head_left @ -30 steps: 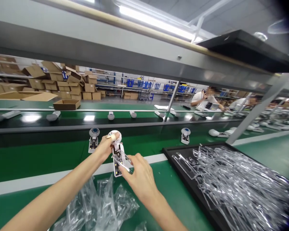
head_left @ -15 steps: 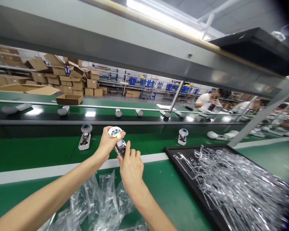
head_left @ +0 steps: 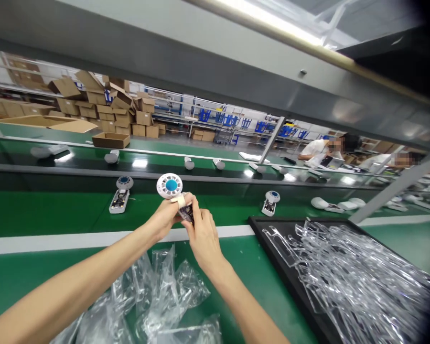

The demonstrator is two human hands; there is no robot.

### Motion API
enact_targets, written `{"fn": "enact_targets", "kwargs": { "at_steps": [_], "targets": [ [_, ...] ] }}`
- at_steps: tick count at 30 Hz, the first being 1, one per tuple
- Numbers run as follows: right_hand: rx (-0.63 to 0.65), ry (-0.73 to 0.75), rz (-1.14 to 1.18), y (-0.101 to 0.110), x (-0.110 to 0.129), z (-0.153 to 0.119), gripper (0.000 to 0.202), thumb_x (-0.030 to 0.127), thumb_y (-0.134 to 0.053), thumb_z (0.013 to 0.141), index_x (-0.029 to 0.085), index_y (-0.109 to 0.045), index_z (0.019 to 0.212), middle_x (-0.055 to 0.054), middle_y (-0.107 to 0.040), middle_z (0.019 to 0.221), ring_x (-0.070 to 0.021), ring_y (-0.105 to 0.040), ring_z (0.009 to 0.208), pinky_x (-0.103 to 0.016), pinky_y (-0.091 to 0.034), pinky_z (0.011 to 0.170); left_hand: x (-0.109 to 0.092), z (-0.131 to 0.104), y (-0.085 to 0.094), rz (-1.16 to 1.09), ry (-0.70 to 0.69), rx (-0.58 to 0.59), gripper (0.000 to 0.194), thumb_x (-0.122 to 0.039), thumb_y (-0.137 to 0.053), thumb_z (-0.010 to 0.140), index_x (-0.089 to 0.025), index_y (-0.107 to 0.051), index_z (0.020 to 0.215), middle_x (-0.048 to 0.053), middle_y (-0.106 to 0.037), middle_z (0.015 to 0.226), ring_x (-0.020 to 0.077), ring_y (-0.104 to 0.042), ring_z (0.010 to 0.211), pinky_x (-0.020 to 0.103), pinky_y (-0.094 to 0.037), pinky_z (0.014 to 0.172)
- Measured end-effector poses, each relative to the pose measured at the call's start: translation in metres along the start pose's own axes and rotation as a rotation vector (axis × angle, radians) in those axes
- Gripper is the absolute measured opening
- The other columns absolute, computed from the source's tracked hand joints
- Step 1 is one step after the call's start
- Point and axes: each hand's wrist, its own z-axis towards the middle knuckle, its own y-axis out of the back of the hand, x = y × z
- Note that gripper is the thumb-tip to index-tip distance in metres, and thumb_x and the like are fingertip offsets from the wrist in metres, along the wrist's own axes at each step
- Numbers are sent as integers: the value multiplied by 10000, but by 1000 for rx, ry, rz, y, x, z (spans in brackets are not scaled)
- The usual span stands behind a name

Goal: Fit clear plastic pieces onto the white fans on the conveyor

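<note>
A white handheld device (head_left: 169,186) with a round slotted head and blue centre is held above the green belt. My left hand (head_left: 166,217) is wrapped round its neck, the thumb or a finger bearing a pale band. My right hand (head_left: 203,234) grips the open lower body, where dark inner parts show between the fingers. Two similar opened devices lie on the belt, one to the left (head_left: 119,201) and one to the right (head_left: 270,207). Clear plastic bags (head_left: 161,296) lie on the green surface below my hands.
At the right, a black tray (head_left: 277,270) holds a heap of clear plastic pieces (head_left: 361,267). A grey beam (head_left: 186,62) crosses overhead. Behind stand white devices on a second belt, an open carton (head_left: 111,140) and stacked boxes. Two people sit at the far right.
The view has shifted slightly. The device's round head now stands clear above my left hand, which has moved down to the neck. My right hand has closed in on the lower body.
</note>
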Motion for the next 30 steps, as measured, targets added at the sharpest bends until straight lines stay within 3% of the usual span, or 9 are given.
{"fn": "enact_targets", "kwargs": {
  "at_steps": [5, 9, 14, 16, 19, 21, 24, 27, 30],
  "targets": [
    [-142, -400, 358, 1, 0, 33, 512, 414, -248, 947, 125, -664, 1017, -101, -672, 889, -205, -615, 809, -303, -478, 741, -9, -6, -12, -3, -120, -191, 414, -355, -862, 484, -133, -690, 788, 48, -662, 788, 166, -586, 724, 260, -463, 622],
    [-136, -516, 350, -10, -6, 53, 632, 452, -117, 947, 146, -625, 730, -85, -654, 690, -182, -584, 636, -272, -434, 608, -16, -3, -20, -3, -256, -192, 383, -312, -868, 476, -130, -715, 776, 73, -700, 857, 213, -627, 823, 311, -493, 732],
    [-13, -581, 226, -31, -25, 66, 603, 435, -162, 944, 152, -647, 725, -100, -683, 724, -188, -605, 652, -268, -432, 612, -3, 28, -9, 189, -42, -207, 417, -409, -799, 602, -151, -707, 916, 88, -696, 890, 197, -625, 775, 315, -508, 690],
    [82, -620, 140, -35, -42, 75, 560, 408, -227, 935, 135, -677, 743, -128, -691, 740, -213, -627, 694, -283, -445, 633, -7, 37, 12, 322, 77, -205, 418, -433, -806, 577, -130, -705, 847, 93, -670, 744, 190, -599, 672, 304, -501, 603],
    [217, -668, -12, -27, -68, 89, 483, 348, -320, 910, 80, -707, 805, -208, -685, 816, -303, -638, 853, -360, -462, 721, -30, 18, 74, 505, 123, -247, 420, -429, -844, 494, -120, -702, 741, 71, -603, 602, 158, -525, 542, 238, -415, 455],
    [280, -659, -107, -16, -79, 94, 439, 333, -371, 896, 48, -705, 890, -261, -663, 937, -378, -588, 1012, -442, -448, 794, -49, -21, 124, 792, 136, -276, 469, -518, -789, 549, -152, -706, 829, 42, -593, 604, 127, -489, 490, 197, -341, 400],
    [334, -564, -193, -2, -75, 84, 440, 388, -395, 905, 74, -651, 1076, -267, -598, 1140, -410, -486, 1166, -510, -392, 886, -59, -96, 180, 1193, 415, -219, 626, -684, -597, 674, -176, -664, 1032, 42, -616, 668, 160, -545, 493, 216, -362, 393],
    [499, -440, -140, -4, -47, 53, 423, 529, -481, 862, 192, -635, 1065, -141, -663, 987, -324, -597, 972, -427, -417, 836, -40, -143, 199, 1226, 488, -75, 678, -651, -584, 700, -215, -588, 1220, 47, -636, 840, 153, -565, 528, 236, -420, 463],
    [736, -259, 22, -21, -16, 16, 269, 449, -574, 817, 219, -609, 953, -37, -641, 759, -224, -592, 733, -317, -407, 695, -10, -153, 195, 1197, 403, -14, 480, -498, -551, 753, -210, -635, 1129, 42, -615, 867, 138, -537, 545, 229, -408, 475]
  ]
}}
